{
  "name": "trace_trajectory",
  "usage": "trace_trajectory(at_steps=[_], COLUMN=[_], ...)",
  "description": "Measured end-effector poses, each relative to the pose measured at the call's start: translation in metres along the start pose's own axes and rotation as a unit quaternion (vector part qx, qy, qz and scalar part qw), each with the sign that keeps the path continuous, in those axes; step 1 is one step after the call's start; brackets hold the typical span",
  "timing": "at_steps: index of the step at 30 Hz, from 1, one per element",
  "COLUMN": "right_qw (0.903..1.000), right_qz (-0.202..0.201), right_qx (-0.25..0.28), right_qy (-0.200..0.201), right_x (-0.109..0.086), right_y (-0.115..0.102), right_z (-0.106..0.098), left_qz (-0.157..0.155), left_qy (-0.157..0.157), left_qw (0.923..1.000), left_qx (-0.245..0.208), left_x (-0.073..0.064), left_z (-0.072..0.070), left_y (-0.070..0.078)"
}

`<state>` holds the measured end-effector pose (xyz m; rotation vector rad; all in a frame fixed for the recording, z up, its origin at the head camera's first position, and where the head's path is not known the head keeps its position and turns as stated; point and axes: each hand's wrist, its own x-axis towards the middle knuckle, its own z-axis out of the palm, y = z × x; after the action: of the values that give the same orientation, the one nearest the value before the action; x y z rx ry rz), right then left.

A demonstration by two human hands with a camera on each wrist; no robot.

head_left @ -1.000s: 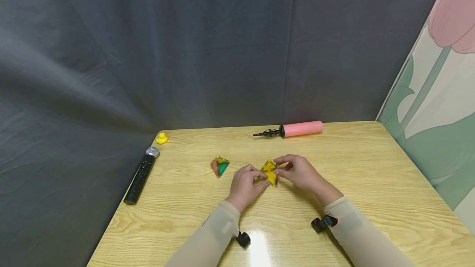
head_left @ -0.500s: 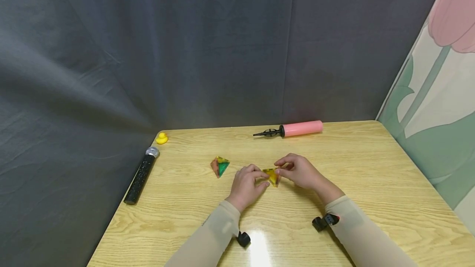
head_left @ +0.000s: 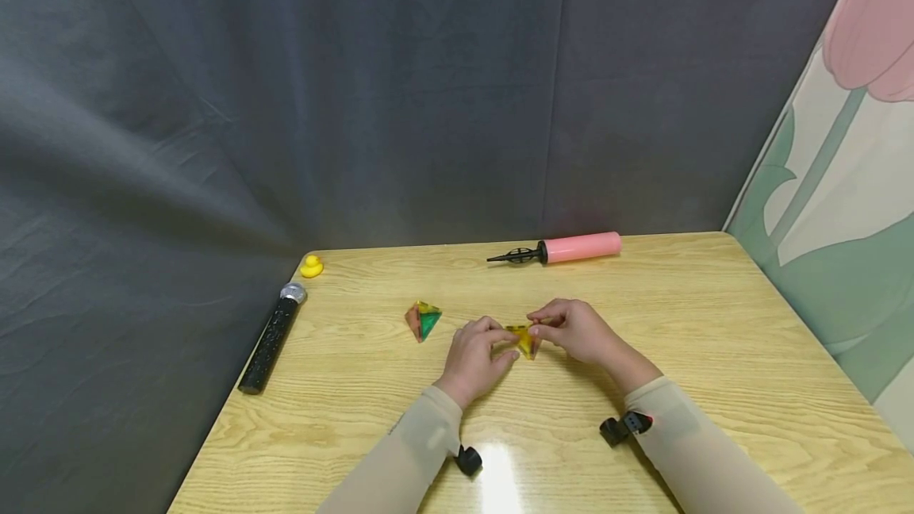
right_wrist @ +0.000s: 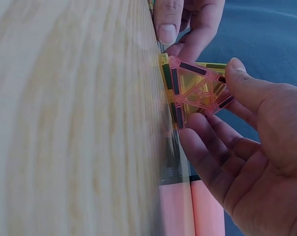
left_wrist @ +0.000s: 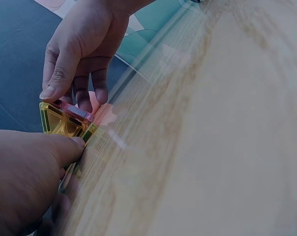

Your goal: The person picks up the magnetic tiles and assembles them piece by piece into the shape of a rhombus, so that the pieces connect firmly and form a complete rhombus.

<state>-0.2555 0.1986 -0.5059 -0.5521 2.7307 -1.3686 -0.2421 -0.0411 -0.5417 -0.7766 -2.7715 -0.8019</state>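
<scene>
Translucent triangular magnetic tiles stand joined on the tabletop between my two hands. A yellow magnetic tile [left_wrist: 54, 120] faces the left wrist view, and a pink magnetic tile [right_wrist: 192, 81] leans against it in the right wrist view. My left hand [head_left: 474, 357] holds the yellow tile low at its edge, with the thumb [left_wrist: 72, 147] on its near side. From the other side, my right hand [head_left: 577, 331] pinches the tiles near the top, thumb and fingers around them. Part of the tiles is hidden behind the fingers.
Left of the hands lies a small piece of joined magnetic tiles [head_left: 425, 322] in orange, yellow and green. A pink hand pump [head_left: 581, 247] lies at the back. A yellow rubber duck [head_left: 311, 266] and a black microphone [head_left: 273, 339] sit along the left edge.
The far yellow tile, spread out away from me a second ago, has been folded up toward the others. Both hands have stayed nearly in place.
</scene>
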Motion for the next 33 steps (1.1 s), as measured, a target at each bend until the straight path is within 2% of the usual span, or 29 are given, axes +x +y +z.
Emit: trace_trajectory(at_steps=[13, 22, 33], right_qw=[1.0, 0.9999, 0.9999], right_qz=[-0.004, -0.001, 0.007], right_qx=[-0.004, 0.003, 0.007], right_qy=[-0.006, -0.011, -0.013], right_x=[-0.0002, -0.0004, -0.0007], right_y=[-0.0013, -0.0017, -0.0018], right_z=[0.0023, 0.0016, 0.0005], left_qz=[-0.016, -0.004, 0.001], left_qy=[-0.008, 0.007, 0.009], left_qw=[0.9998, 0.9999, 0.9999], left_qx=[-0.001, -0.009, -0.008], left_x=[0.0001, 0.0005, 0.0004], left_z=[-0.0002, -0.0001, 0.0003], left_y=[0.0005, 0.0006, -0.001])
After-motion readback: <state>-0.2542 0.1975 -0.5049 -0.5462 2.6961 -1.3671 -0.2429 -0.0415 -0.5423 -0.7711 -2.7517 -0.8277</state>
